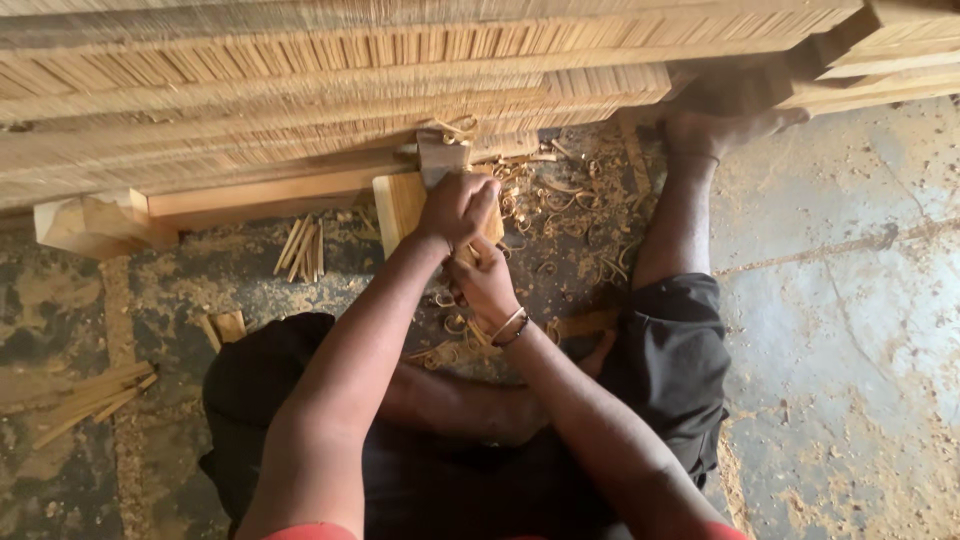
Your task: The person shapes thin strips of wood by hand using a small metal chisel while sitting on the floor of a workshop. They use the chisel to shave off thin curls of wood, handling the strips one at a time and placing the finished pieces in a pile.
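I sit on the floor with my legs out in front. My left hand [455, 207] is closed around the top of a grey metal blade tool [440, 158] that stands on a pale wooden block [398, 205]. Just below it, my right hand [485, 283], wearing bracelets at the wrist, grips the lower part of the same block. Curled wood shavings [545, 195] lie around the block and between my legs.
A large stack of split wood strips and planks [300, 80] fills the top of the view. A carved wooden piece [95, 222] lies at left. Thin sticks [302, 247] and more offcuts [85, 397] lie on the sawdust-covered concrete floor [850, 330]. My right foot [725, 125] rests against the stack.
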